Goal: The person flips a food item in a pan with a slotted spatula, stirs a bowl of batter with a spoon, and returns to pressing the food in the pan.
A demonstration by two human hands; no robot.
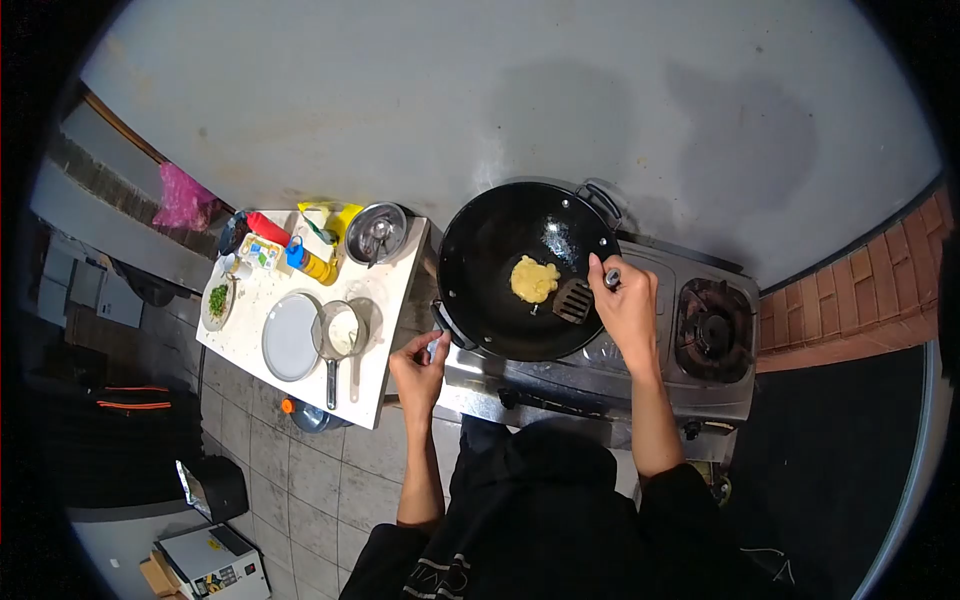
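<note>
A large black wok sits on the stove's left burner, with a yellow lump of cooked egg in its middle. My right hand is closed around the handle of a dark slotted spatula. The spatula's blade rests in the wok, just right of the egg. At the wok's near left side, my left hand is pinched closed at the loop handle. Something small and pale shows between its thumb and fingers; I cannot make out what it is.
The stove's right burner has no pan on it. On the white table at left are a grey plate, a saucepan, a metal bowl, a yellow bottle and chopped greens. A brick ledge borders the right.
</note>
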